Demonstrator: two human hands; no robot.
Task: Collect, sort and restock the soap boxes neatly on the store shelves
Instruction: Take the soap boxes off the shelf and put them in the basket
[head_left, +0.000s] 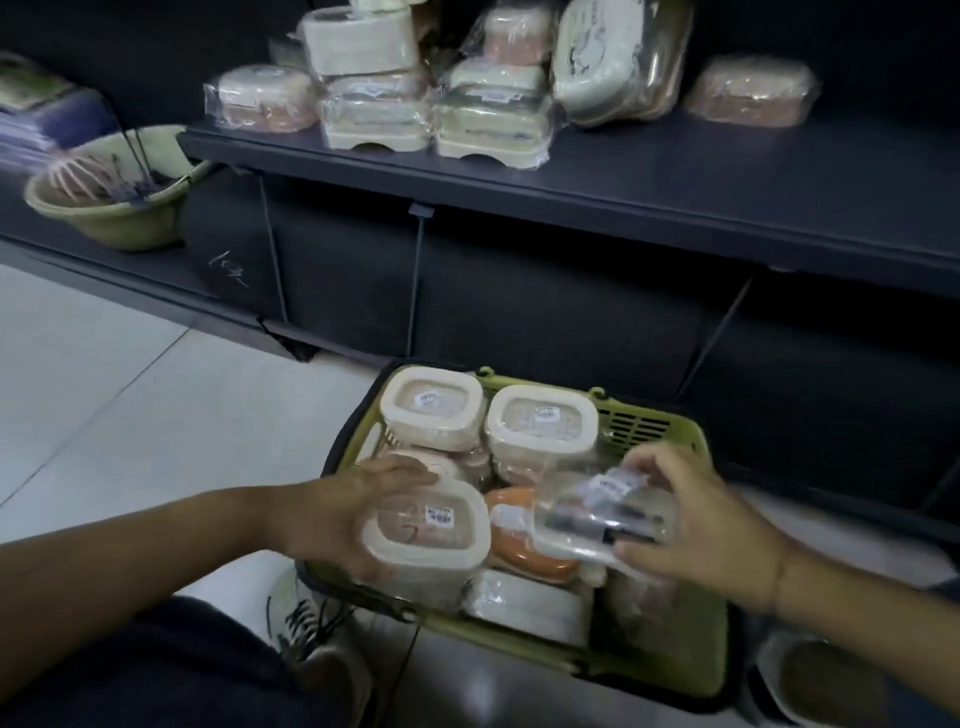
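Green basket sits on a pale tiled floor, packed with wrapped soap boxes. Left hand is at the basket's near-left corner and grips a cream box with a price sticker on top. The thumb lies across its far edge and the fingers curl under its near side. Right hand is over the basket's right half and pinches a clear-wrapped box with dark contents, fingers spread along its top and thumb under its near edge. This box is blurred and sits slightly above the others.

Two more cream boxes stand side by side at the basket's far end. An orange box lies mid-basket, between the two held ones.

Beyond the basket and higher, a dark shelf carries stacked wrapped soap boxes in cream and pinkish colours. Far left of the basket is a green bowl with a whisk inside. A laced shoe is just beside the basket's near-left corner.
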